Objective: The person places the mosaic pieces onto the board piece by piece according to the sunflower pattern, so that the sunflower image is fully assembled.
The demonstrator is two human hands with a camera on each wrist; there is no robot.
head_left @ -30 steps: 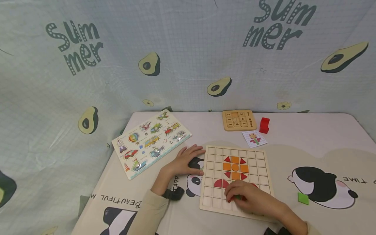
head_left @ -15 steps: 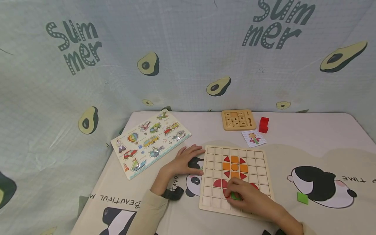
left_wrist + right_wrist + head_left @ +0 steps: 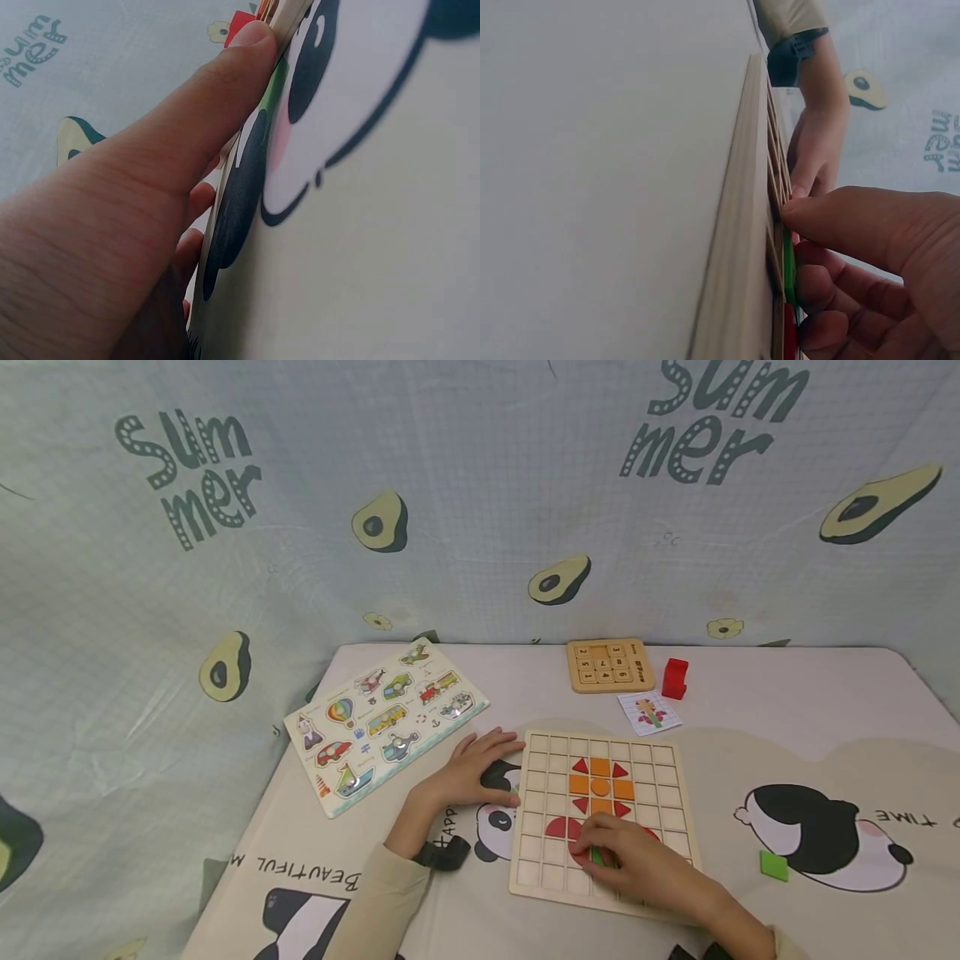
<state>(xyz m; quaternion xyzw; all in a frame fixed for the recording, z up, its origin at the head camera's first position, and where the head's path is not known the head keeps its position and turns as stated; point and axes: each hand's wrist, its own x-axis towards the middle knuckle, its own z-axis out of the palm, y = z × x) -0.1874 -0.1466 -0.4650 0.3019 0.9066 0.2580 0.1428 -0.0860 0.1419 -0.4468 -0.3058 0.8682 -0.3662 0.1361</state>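
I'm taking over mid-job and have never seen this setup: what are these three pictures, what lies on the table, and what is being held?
No machine here: a person works with two bare hands. The wide picture comes from a head camera; the two close ones from cameras on each wrist. The left hand rests flat on the table against the left edge of the wooden grid board, steadying it. The right hand has a pinching grip on a green piece at the board's lower rows, below an orange and red flower pattern. Also on the table: a vehicle puzzle, a number puzzle, a red block, a picture card and a loose green piece.
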